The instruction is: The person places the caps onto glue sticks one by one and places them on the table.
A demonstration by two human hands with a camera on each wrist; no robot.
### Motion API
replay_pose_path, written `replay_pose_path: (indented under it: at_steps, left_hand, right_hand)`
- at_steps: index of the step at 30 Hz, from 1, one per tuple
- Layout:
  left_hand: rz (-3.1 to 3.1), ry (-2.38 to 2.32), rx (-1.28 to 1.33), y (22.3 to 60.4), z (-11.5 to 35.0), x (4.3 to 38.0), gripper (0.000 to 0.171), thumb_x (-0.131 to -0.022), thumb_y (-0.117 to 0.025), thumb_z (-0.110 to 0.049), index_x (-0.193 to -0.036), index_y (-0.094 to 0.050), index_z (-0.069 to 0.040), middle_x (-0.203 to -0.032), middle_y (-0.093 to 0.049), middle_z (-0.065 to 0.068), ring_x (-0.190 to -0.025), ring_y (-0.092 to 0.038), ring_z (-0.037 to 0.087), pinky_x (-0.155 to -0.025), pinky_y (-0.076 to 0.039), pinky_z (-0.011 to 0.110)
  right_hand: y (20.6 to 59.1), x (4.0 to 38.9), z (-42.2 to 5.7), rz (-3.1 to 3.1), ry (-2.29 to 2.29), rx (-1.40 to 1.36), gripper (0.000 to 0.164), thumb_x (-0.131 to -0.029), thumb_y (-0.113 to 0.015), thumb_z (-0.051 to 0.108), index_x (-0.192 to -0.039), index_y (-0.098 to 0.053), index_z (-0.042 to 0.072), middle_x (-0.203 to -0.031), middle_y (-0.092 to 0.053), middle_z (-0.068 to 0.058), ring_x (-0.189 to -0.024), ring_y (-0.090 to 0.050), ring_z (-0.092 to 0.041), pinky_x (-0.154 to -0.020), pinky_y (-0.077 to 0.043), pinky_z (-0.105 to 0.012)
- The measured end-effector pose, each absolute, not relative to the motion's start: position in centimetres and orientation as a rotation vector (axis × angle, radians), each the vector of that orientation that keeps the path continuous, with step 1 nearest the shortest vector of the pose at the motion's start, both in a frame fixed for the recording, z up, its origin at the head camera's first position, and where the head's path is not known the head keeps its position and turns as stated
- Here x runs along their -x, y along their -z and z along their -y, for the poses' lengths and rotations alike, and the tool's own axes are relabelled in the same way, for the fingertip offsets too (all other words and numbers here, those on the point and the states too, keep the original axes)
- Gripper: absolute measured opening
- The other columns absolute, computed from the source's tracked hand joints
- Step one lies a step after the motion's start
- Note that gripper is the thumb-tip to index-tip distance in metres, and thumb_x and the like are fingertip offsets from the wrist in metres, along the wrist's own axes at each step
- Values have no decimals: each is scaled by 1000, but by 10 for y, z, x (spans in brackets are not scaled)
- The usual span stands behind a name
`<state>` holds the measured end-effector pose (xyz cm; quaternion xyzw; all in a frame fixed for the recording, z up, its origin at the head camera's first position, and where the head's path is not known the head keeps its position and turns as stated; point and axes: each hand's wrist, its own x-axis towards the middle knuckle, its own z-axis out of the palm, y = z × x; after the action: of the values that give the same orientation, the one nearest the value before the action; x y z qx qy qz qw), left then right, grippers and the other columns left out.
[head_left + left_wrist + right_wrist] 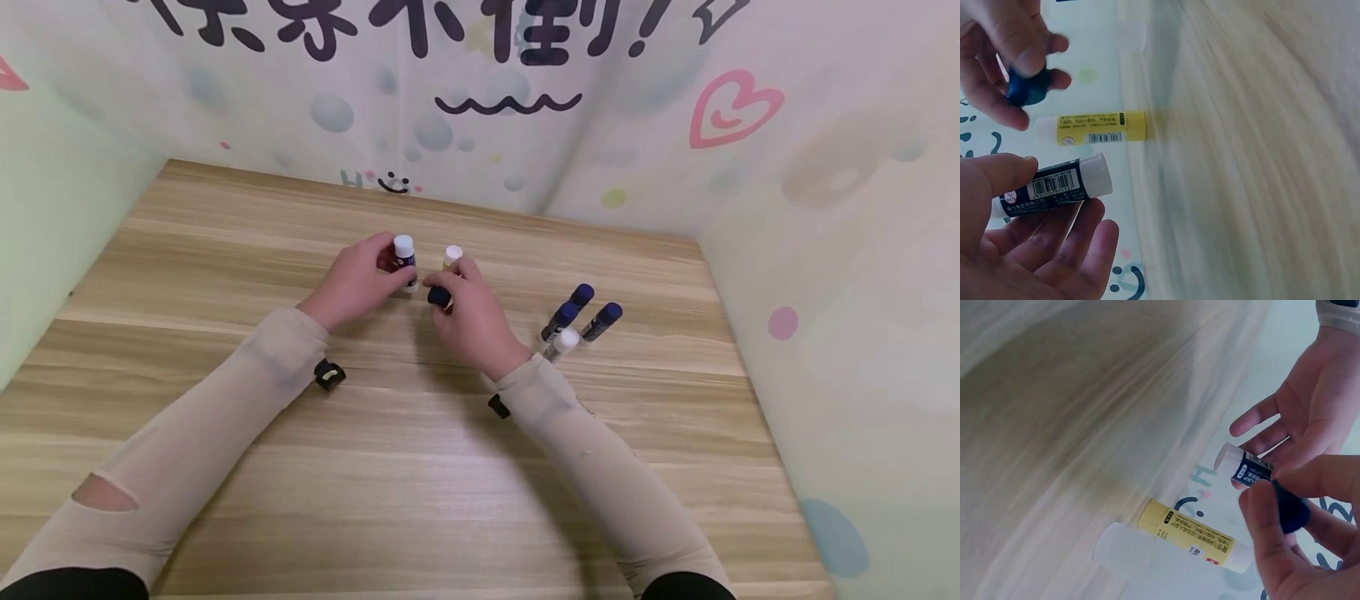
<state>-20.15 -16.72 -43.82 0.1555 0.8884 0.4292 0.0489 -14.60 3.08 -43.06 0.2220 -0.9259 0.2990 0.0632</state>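
Note:
My left hand (pixel 358 279) holds a glue stick (pixel 406 260) upright between thumb and fingers. That stick has a dark navy label with a barcode and is white at both ends. Just to its right, my right hand (pixel 480 317) pinches a dark blue cap (pixel 1291 509) between thumb and fingers. A yellow glue stick (pixel 1102 128) with a white top stands on the table, beyond the right hand and partly covered by it in the head view. Beside the yellow one, the right wrist view shows a pale translucent cylinder (pixel 1121 550); its kind is unclear.
Several glue sticks stand together right of my right hand: three have dark blue caps (pixel 602 321) and one a white top (pixel 566 340). The wooden table (pixel 420 500) meets a printed backdrop (pixel 495 142) behind and at both sides.

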Motion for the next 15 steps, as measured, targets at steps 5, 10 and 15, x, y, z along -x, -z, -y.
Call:
replay_pose_path:
  at_steps: [5,10,15]
  left_hand:
    - [-2684,-1342,-501,436,166,196,28,-98,-68,-30,-117,-59,-11,-112,-65,6,-106,-62,22,-92,-50,43]
    - [-2686,-1369,-571,436,164,189,25,-97,-69,-23,-118,-59,-12,-110,-66,4,-103,-63,21,-91,-52,43]
    - [-2680,-1381,-635,433,161,182,25,-97,-69,-23,-118,-61,-13,-110,-67,3,-101,-63,19,-88,-55,40]
  right_hand:
    - [426,147,-32,2596,-1150,-633,23,-90,-71,4,-113,-68,0,-106,-54,-8,-94,-61,-15,-73,-57,-21]
    - [421,148,-32,2367,-1283,-567,18,-91,-73,6,-109,-67,4,-106,-64,-4,-96,-65,-12,-73,-58,-24]
    - [415,147,-32,2209,-1384,-520,17,-93,-73,10,-107,-66,4,-104,-69,-1,-95,-66,-10,-78,-58,-28]
